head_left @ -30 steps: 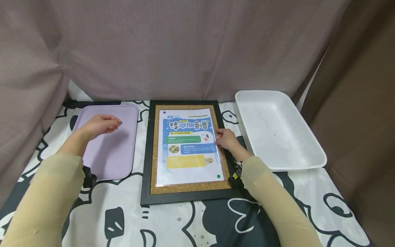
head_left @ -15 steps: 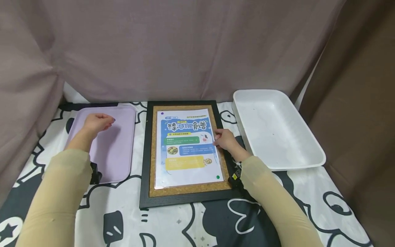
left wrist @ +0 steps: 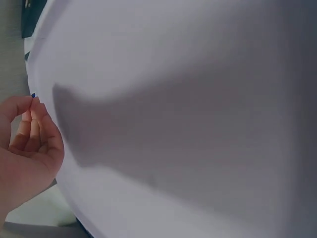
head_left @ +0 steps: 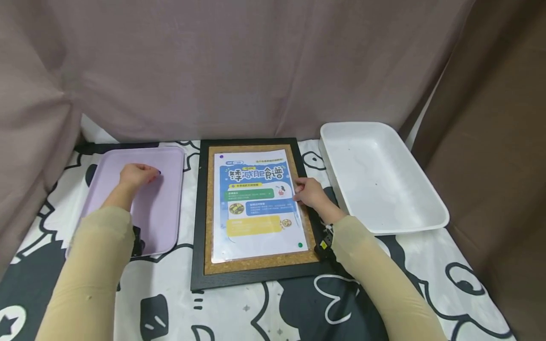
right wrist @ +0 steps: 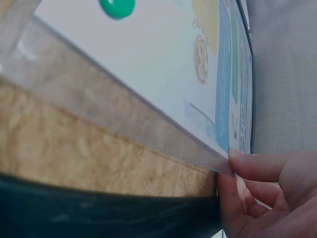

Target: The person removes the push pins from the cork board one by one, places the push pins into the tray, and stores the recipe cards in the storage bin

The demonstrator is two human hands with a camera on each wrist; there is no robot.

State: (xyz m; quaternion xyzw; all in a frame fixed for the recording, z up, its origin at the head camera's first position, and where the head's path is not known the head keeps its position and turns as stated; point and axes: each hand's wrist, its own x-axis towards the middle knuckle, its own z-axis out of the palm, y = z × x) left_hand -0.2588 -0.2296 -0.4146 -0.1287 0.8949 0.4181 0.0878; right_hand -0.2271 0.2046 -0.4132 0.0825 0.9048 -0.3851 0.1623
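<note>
My left hand is over the lavender tray, pinching a tiny blue thumbtack between thumb and finger; its shadow falls on the tray. In the middle lies a cork board with a black frame. On the cork is a printed sheet in a clear sleeve, with a purple thumbtack at its upper left and a green thumbtack at its lower right. My right hand pinches the sheet's right edge, thumb on top, as the right wrist view shows.
A deep white tray stands to the right of the board. A patterned black-and-white cloth covers the table. Grey-brown curtains hang behind it and along the right side.
The left forearm has swung inward to the right, while that hand stays over the lavender tray. The right hand keeps its pinch on the sheet's edge. The head view has shifted slightly.
</note>
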